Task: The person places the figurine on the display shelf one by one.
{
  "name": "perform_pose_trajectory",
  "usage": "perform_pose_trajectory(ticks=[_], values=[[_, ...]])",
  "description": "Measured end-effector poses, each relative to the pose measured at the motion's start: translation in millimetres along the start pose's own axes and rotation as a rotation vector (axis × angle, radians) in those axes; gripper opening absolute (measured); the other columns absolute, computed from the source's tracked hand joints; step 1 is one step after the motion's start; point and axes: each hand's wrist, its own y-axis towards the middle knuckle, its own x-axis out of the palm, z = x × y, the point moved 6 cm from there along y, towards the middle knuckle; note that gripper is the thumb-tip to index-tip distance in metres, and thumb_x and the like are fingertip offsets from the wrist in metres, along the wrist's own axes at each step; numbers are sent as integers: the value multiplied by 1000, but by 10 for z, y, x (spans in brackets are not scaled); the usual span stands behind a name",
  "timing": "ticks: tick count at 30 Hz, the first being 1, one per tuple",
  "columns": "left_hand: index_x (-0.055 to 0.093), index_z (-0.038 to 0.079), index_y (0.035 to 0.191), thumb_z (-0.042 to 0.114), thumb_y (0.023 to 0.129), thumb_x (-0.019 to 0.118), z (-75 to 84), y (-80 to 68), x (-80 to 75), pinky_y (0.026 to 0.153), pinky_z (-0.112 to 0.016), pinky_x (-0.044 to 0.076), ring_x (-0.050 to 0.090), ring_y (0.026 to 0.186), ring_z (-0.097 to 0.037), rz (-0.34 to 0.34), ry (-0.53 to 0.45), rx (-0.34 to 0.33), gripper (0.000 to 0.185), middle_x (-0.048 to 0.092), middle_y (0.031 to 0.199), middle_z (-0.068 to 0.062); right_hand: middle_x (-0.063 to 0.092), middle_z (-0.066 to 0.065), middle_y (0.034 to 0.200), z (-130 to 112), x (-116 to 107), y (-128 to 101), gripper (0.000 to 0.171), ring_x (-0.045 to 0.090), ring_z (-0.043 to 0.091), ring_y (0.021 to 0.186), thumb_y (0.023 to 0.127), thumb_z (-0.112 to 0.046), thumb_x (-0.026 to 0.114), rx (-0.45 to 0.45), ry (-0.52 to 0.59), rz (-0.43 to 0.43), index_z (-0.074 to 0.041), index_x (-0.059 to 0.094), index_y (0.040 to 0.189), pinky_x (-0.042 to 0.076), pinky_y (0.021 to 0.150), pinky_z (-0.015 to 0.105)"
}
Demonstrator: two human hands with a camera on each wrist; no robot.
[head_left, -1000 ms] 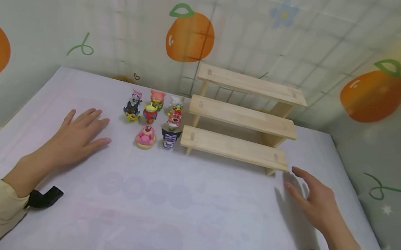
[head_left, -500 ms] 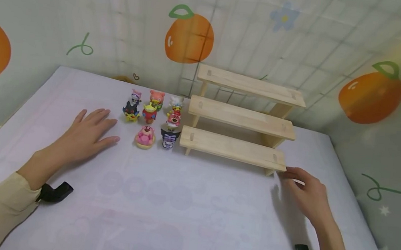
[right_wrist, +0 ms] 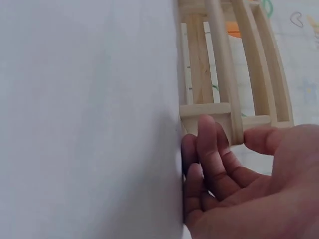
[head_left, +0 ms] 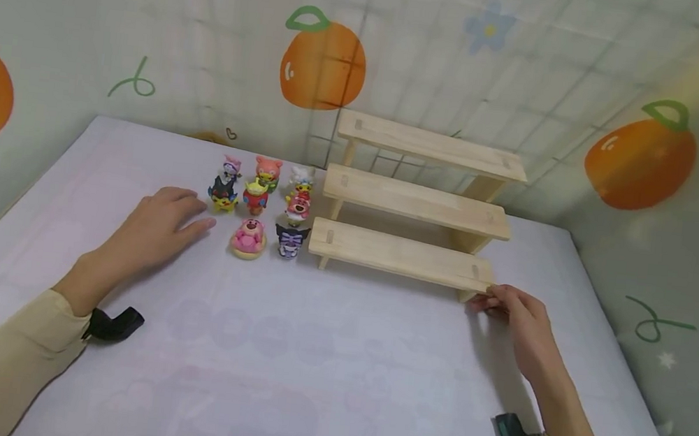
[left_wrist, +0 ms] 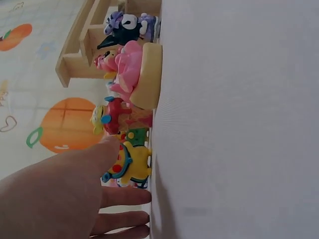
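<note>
A three-step wooden stand (head_left: 414,203) sits at the back right of the table. My right hand (head_left: 499,302) pinches the right end of its lowest step; the right wrist view shows the stand (right_wrist: 224,64) with fingers (right_wrist: 212,144) on one side of the plank end and the thumb on the other. Several small toy figurines stand left of the stand, among them a pink bear (head_left: 249,238) and a black-and-purple figure (head_left: 289,242). My left hand (head_left: 162,224) lies flat on the cloth just left of them, nearest a yellow-and-dark figurine (left_wrist: 129,162).
A white cloth covers the table (head_left: 336,357). Walls with orange-fruit prints close in the back and both sides. A green-and-red alien figurine (head_left: 255,195) and others fill the rows behind the pink bear (left_wrist: 132,74). Black wrist straps show at both sleeves.
My right hand has moved forward and taken hold of the lowest step's right end. My left hand has slid right, closer to the figurines.
</note>
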Motion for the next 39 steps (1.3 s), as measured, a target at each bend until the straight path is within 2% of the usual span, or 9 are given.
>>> perform_pose_trajectory(ticks=[4,9,11,18,23,29,33,36,39], values=[[71,-2,123,37,104,67,-43,43,-26,113,-66,41,52,135,-45,69,-76,-29,44,66,133,-26,75,-12,91,60,-5,34,48,61,2,92,114,-39,45,8,25,-19,6,62,115,48,82,13],[64,-3,133,43,101,70,-90,132,6,110,-62,43,55,128,-42,104,-205,-110,57,66,132,-25,73,-12,90,114,-17,45,49,61,2,90,113,-39,48,-35,44,-32,8,61,116,49,81,14],[62,-1,135,43,99,73,-91,183,32,105,-59,46,57,124,-39,136,-269,-115,58,66,132,-22,73,-12,90,137,-29,29,50,61,2,90,113,-38,48,-48,47,-33,9,61,118,50,81,13],[67,12,133,37,94,81,-140,268,116,85,-34,51,67,96,-24,261,-465,-107,48,73,119,-11,75,-10,93,183,-23,40,50,65,2,89,112,-37,52,-68,94,-34,12,63,118,51,81,14],[72,12,127,35,95,80,-206,273,151,79,-23,45,65,88,-20,273,-510,-118,40,75,111,-12,74,-10,95,173,-21,29,50,65,3,90,112,-37,51,-78,83,-17,11,63,118,50,82,14],[71,10,128,35,95,80,-212,267,149,78,-24,44,64,90,-21,249,-511,-136,42,75,110,-14,75,-9,95,159,-20,22,51,65,4,89,112,-38,51,-65,101,-5,10,63,122,50,83,14],[71,10,128,35,95,80,-210,251,145,78,-25,43,64,90,-22,252,-519,-156,42,74,111,-14,75,-9,95,172,-30,23,52,65,4,91,112,-39,50,-64,68,-1,10,63,122,48,85,13],[72,9,127,33,95,80,-207,240,137,78,-24,43,63,89,-22,267,-518,-162,41,74,110,-14,74,-10,96,186,-33,19,53,64,3,92,113,-41,48,-61,40,0,9,63,123,46,86,12],[72,7,127,33,94,82,-203,223,87,77,-20,44,62,89,-20,319,-539,-179,43,75,109,-15,74,-10,97,194,-27,13,53,64,4,92,113,-41,48,-56,45,-1,9,63,124,47,86,13]])
